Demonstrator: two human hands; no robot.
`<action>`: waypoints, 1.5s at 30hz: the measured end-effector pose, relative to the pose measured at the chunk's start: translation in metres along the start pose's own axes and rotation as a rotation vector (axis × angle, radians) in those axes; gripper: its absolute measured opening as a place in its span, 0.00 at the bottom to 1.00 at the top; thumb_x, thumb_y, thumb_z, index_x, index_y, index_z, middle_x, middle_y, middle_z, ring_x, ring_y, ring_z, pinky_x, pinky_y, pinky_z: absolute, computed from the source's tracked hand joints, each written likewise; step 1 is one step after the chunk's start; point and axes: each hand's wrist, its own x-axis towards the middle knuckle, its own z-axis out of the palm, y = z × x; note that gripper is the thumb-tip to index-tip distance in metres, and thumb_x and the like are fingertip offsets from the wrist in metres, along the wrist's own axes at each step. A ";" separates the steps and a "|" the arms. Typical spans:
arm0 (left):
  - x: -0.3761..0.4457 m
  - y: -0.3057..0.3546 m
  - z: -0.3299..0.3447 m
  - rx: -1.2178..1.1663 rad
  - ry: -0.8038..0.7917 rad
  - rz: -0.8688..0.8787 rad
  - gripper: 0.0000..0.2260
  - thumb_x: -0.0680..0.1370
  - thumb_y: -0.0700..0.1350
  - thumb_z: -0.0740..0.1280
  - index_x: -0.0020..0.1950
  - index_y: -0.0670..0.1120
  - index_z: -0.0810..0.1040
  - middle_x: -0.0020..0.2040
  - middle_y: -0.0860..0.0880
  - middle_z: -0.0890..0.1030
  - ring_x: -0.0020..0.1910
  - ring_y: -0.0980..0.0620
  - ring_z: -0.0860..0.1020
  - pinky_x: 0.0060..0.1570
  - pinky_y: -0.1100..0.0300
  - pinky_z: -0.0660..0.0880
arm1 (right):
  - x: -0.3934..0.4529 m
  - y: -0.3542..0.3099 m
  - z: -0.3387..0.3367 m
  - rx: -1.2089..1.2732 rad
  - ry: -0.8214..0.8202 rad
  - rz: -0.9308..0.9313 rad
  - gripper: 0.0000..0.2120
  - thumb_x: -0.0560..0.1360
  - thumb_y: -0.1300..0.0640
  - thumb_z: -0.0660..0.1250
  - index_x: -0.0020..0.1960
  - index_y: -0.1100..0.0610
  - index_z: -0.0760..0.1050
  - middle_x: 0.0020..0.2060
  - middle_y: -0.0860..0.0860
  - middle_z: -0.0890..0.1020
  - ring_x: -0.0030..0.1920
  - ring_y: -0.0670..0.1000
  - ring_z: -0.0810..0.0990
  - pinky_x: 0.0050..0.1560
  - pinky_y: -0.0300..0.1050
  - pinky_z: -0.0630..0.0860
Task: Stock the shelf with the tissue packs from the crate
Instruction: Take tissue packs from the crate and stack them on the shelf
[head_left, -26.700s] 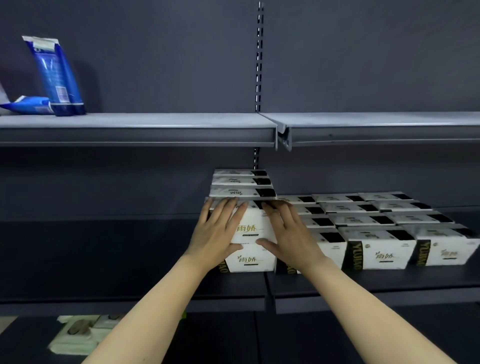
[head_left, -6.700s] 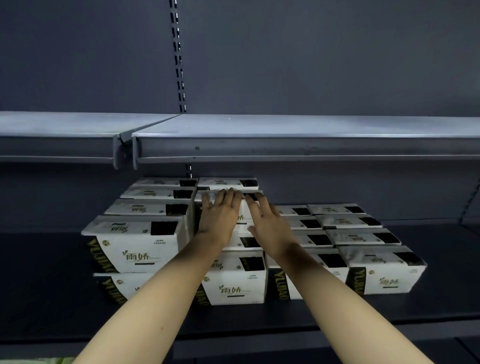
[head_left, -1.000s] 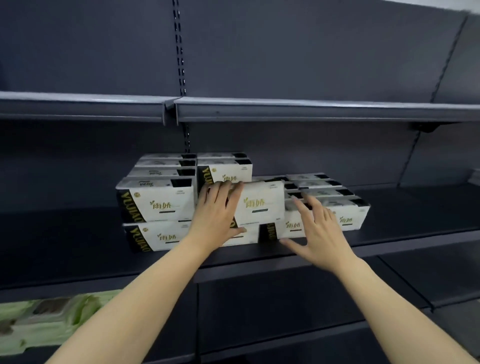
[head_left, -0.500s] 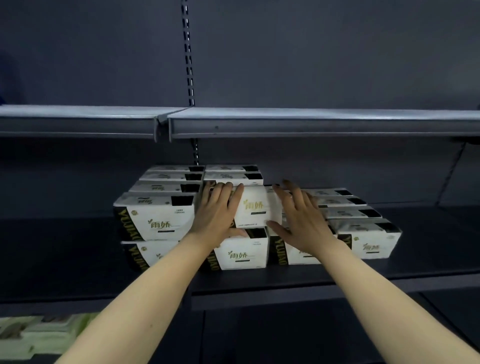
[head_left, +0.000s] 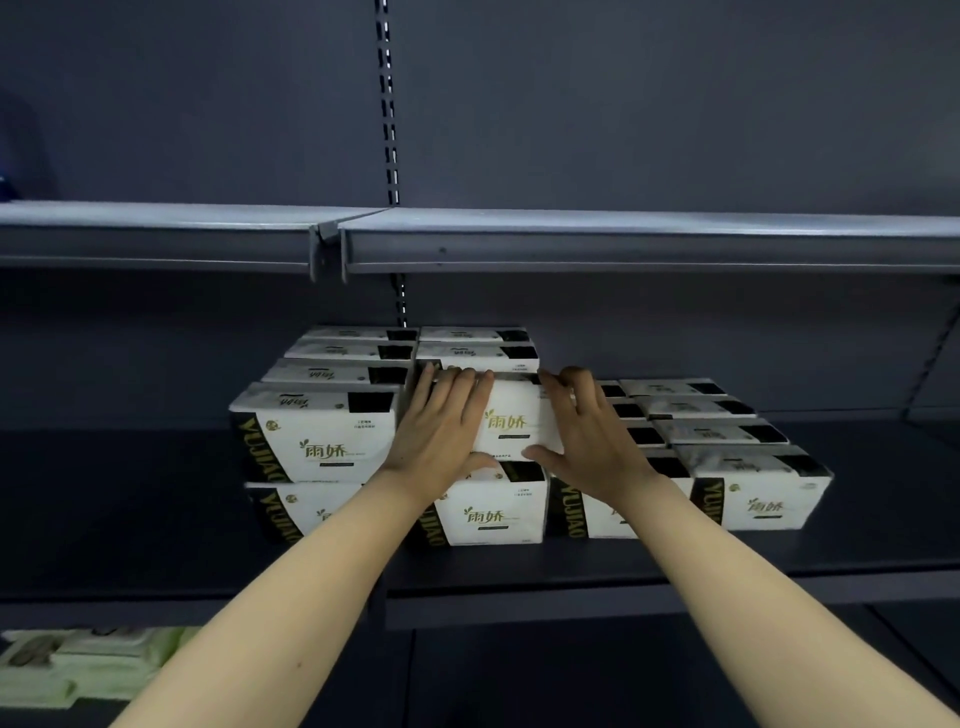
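White tissue packs with black and gold print stand in rows on the dark middle shelf (head_left: 156, 519). The left column (head_left: 317, 431) is two layers high, and the rows on the right (head_left: 748, 493) are one layer. A tissue pack (head_left: 511, 421) rests on top of the front pack of the middle column (head_left: 488, 512). My left hand (head_left: 441, 426) grips its left side and my right hand (head_left: 587, 436) grips its right side, fingers over the top and thumbs under the front. The crate is out of view.
A grey upper shelf (head_left: 571, 234) overhangs the packs, with a slotted upright (head_left: 387, 104) on the back wall. Pale green packs (head_left: 78, 660) lie on a lower level at the bottom left. Bare shelf extends on both sides of the stacks.
My right hand has come in from the right and closed on the pack's right side. The pack has gone a little further back onto the middle column. The view has shifted back to face the stacks.
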 end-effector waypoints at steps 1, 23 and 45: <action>0.001 0.000 0.000 -0.005 0.008 0.004 0.49 0.56 0.65 0.76 0.67 0.39 0.64 0.56 0.41 0.77 0.57 0.41 0.74 0.64 0.42 0.67 | 0.001 0.000 0.000 -0.001 0.019 -0.008 0.39 0.65 0.46 0.76 0.67 0.66 0.66 0.58 0.61 0.70 0.58 0.61 0.72 0.56 0.54 0.75; 0.022 0.002 0.010 -0.039 -0.139 -0.100 0.37 0.52 0.39 0.82 0.59 0.37 0.74 0.53 0.40 0.78 0.53 0.40 0.78 0.57 0.45 0.75 | 0.026 -0.016 0.025 -0.011 0.121 0.087 0.29 0.65 0.60 0.78 0.61 0.67 0.71 0.54 0.64 0.73 0.53 0.62 0.75 0.53 0.50 0.76; -0.039 0.019 -0.043 -0.231 -0.009 -0.003 0.33 0.66 0.46 0.77 0.67 0.37 0.72 0.66 0.37 0.73 0.67 0.39 0.71 0.67 0.44 0.58 | -0.034 -0.086 0.007 -0.210 0.202 0.286 0.22 0.65 0.58 0.75 0.56 0.63 0.76 0.56 0.63 0.77 0.53 0.64 0.77 0.48 0.56 0.75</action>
